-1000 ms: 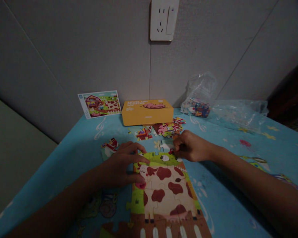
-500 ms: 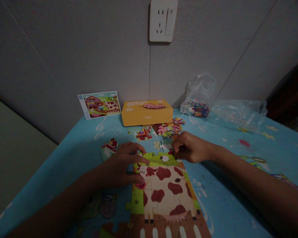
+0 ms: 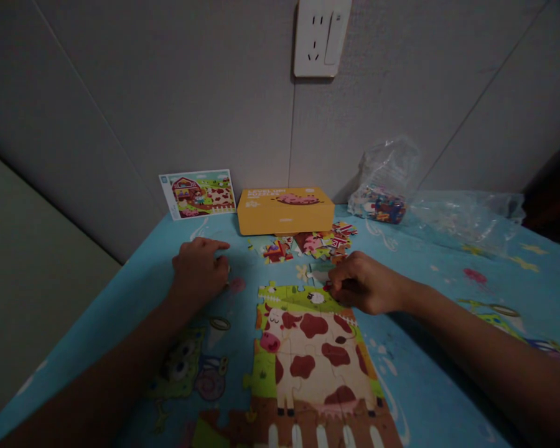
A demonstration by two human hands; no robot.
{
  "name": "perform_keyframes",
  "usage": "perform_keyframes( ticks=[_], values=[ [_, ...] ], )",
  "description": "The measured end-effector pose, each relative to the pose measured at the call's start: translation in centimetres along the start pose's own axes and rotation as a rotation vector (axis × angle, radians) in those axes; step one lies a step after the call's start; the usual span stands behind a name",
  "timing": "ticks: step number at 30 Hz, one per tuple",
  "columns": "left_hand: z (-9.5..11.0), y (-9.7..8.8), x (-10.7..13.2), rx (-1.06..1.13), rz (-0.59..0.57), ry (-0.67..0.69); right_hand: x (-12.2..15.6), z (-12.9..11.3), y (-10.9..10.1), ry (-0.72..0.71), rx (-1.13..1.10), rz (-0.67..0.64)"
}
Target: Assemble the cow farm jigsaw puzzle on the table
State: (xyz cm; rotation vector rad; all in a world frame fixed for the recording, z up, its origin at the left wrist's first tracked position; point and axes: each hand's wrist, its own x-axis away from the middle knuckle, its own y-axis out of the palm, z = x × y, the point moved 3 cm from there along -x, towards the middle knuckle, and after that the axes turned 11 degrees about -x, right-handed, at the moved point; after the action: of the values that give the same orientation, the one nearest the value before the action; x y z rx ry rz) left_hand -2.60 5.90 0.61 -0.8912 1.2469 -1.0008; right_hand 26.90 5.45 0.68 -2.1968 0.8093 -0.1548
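A partly assembled jigsaw puzzle (image 3: 308,348) with a spotted cow lies in front of me. My right hand (image 3: 361,283) is at its upper right corner, fingers pinched on a pale puzzle piece (image 3: 320,274) with a bit of red beside the fingertips. Away from the puzzle, to its upper left, is my left hand (image 3: 198,270). Its index finger points right and the other fingers are curled in; whatever they hold is hidden. Loose puzzle pieces (image 3: 277,249) lie beyond, in front of the yellow box.
The yellow puzzle box (image 3: 284,214) stands against the wall, a reference picture card (image 3: 198,194) leaning to its left. On the right sit a clear bag of pieces (image 3: 382,199) and a crumpled plastic bag (image 3: 466,218). A patterned blue cloth (image 3: 429,379) covers the table.
My left hand has left the puzzle's left edge and moved up and left, over where a barn-coloured piece lay; that piece no longer shows. My right hand stays at the upper right corner.
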Motion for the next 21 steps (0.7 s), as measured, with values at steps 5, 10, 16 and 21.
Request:
perform_keyframes(
  ticks=[5,10,16,21],
  values=[
    [-0.3,0.2,0.5,-0.18,-0.15,-0.063,0.0,0.6,0.0,0.063,-0.009,-0.001],
    [-0.3,0.5,1.1,-0.219,-0.184,-0.031,0.0,0.8,-0.1,0.107,0.028,0.018],
    [0.1,1.0,0.9,0.022,-0.159,0.032,0.0,1.1,-0.1,0.122,0.019,0.04],
    [0.8,0.7,0.9,0.208,-0.104,0.095,-0.1,1.4,0.0,0.107,-0.005,0.042]
  ],
)
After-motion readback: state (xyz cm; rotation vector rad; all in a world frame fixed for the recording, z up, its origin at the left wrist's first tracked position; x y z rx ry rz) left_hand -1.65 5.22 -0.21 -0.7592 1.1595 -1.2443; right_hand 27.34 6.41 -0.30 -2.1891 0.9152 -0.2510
